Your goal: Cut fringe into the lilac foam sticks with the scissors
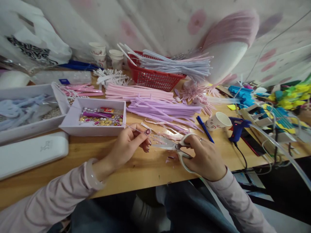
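My left hand (130, 140) pinches a thin light-purple strand (130, 127), maybe a pipe cleaner, between thumb and fingers. One end reaches back over the small white box, the other towards the blades. My right hand (207, 157) has its fingers through the pale handles of a pair of scissors (178, 147). Their blades point left, close to my left fingertips and the strand's end; whether they touch it I cannot tell. Small purple scraps (172, 158) lie on the table below the scissors. Purple pipe cleaners (165, 110) are piled behind, with pink pipe cleaners (138, 93) beyond them.
The small white box (93, 130) holds gems and beads. At left lie a larger white box (31, 124) and a white power bank (34, 153). A red basket (155, 79) stands behind. To the right are a blue pen (205, 129), paper cup (218, 121) and blue glue gun (236, 129).
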The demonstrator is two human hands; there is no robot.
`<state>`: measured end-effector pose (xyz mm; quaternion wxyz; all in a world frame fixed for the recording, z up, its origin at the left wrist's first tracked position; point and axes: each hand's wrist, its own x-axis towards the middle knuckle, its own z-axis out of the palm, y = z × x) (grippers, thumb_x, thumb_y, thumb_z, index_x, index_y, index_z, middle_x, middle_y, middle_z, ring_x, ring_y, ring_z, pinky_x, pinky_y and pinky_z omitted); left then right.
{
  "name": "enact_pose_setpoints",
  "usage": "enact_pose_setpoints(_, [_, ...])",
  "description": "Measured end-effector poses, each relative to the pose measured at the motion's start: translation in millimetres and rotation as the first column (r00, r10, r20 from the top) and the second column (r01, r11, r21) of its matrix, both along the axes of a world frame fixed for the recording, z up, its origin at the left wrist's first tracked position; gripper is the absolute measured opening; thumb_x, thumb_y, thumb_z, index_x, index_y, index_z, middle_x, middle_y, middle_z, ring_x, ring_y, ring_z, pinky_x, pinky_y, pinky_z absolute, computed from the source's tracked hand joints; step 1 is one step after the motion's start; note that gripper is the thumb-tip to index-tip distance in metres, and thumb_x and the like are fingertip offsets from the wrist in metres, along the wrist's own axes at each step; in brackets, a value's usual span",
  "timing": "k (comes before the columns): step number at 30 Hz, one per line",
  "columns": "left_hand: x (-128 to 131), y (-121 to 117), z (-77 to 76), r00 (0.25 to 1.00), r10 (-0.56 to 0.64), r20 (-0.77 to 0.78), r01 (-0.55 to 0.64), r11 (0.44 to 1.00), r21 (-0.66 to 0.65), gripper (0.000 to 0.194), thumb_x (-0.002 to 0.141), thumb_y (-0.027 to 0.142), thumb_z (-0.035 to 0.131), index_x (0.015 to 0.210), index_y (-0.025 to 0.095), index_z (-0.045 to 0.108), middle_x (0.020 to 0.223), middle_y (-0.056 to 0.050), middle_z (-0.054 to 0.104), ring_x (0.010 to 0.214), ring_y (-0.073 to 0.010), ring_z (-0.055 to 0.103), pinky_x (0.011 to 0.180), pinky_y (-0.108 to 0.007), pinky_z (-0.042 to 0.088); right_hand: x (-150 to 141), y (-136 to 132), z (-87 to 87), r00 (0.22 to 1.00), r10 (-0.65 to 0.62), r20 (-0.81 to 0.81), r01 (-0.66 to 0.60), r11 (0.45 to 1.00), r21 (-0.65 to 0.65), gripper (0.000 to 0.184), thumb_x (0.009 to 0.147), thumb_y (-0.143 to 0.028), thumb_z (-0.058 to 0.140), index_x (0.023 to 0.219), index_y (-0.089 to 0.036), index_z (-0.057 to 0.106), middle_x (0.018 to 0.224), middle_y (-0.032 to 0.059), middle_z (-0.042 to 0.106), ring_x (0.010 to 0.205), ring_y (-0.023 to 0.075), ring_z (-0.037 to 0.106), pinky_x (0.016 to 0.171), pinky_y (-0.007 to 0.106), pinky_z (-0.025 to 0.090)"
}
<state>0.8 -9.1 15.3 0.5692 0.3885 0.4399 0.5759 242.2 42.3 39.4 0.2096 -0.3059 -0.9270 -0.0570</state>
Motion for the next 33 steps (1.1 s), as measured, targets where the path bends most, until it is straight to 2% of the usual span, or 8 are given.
enact_pose_setpoints(8, [-0.7, 0.7, -3.1, 1.0, -0.011, 0.027, 0.011, 1.0, 0.011, 0.021, 0.085, 0.028, 0.065, 0.071, 0.016, 0.055, 0.059, 0.003, 0.065, 0.048, -0.0089, 0.06, 0.052, -0.022, 0.052, 1.8, -4.5, 1.1, 0.999, -0.002, 0.035, 0.003, 0.999, -0.052, 0.02, 0.083, -0.036, 0.059, 0.082, -0.02, 0.047, 0.069, 0.0017, 0.06, 0.058, 0.0157, 0.057, 0.054, 0.027, 0.04])
enact_pose_setpoints(15, [-0.1, 0.9, -2.3, 0.999, -0.011, 0.037, 0.011, 1.0, 0.005, 0.021, 0.084, 0.027, 0.065, 0.071, 0.016, 0.053, 0.058, 0.003, 0.064, 0.047, -0.0087, 0.06, 0.051, -0.022, 0.052, 1.2, -3.0, -2.4, 0.999, -0.026, 0.048, 0.027, 0.999, -0.018, 0.014, 0.077, -0.028, 0.059, 0.081, -0.02, 0.048, 0.068, 0.0013, 0.059, 0.058, 0.016, 0.057, 0.055, 0.027, 0.039])
enact_pose_setpoints(23, [-0.1, 0.1, -0.6, 1.0, -0.012, 0.026, 0.012, 1.0, -0.006, 0.022, 0.083, 0.029, 0.065, 0.07, 0.017, 0.053, 0.058, 0.003, 0.063, 0.048, -0.0092, 0.059, 0.051, -0.022, 0.051, 0.2, -5.5, -2.1, 0.999, -0.022, 0.049, 0.022, 1.0, 0.002, 0.01, 0.078, -0.026, 0.057, 0.079, -0.02, 0.049, 0.064, -0.0001, 0.058, 0.054, 0.0141, 0.057, 0.053, 0.025, 0.038])
enact_pose_setpoints(25, [-0.5, -0.4, 0.0, 1.0, 0.002, 0.006, -0.002, 1.0, -0.009, 0.024, 0.083, 0.03, 0.066, 0.069, 0.017, 0.052, 0.056, 0.004, 0.061, 0.046, -0.0079, 0.056, 0.048, -0.02, 0.048, -0.3, -5.4, -2.0, 0.999, -0.017, 0.05, 0.016, 1.0, 0.002, 0.01, 0.078, -0.026, 0.056, 0.078, -0.02, 0.048, 0.063, -0.0003, 0.058, 0.053, 0.0139, 0.057, 0.052, 0.025, 0.037])
enact_pose_setpoints(30, [-1.0, -0.5, -1.3, 1.0, -0.003, 0.011, 0.004, 1.0, -0.017, 0.028, 0.082, 0.035, 0.068, 0.068, 0.017, 0.05, 0.046, 0.009, 0.047, 0.038, -0.0032, 0.037, 0.038, -0.015, 0.029, 2.3, -4.4, -4.7, 0.999, -0.012, 0.052, 0.013, 1.0, -0.022, 0.011, 0.077, -0.026, 0.057, 0.077, -0.02, 0.047, 0.061, -0.0001, 0.058, 0.051, 0.014, 0.056, 0.051, 0.025, 0.037])
enact_pose_setpoints(33, [-1.0, 0.8, -2.9, 0.999, -0.014, 0.032, 0.015, 0.999, -0.037, 0.03, 0.08, 0.039, 0.07, 0.07, 0.018, 0.05, 0.047, 0.008, 0.048, 0.038, -0.0036, 0.037, 0.038, -0.016, 0.028, 4.3, -5.1, -5.9, 0.998, -0.022, 0.051, 0.023, 0.999, -0.029, 0.011, 0.074, -0.022, 0.058, 0.077, -0.02, 0.047, 0.061, 0.0002, 0.06, 0.051, 0.0142, 0.057, 0.05, 0.025, 0.037])
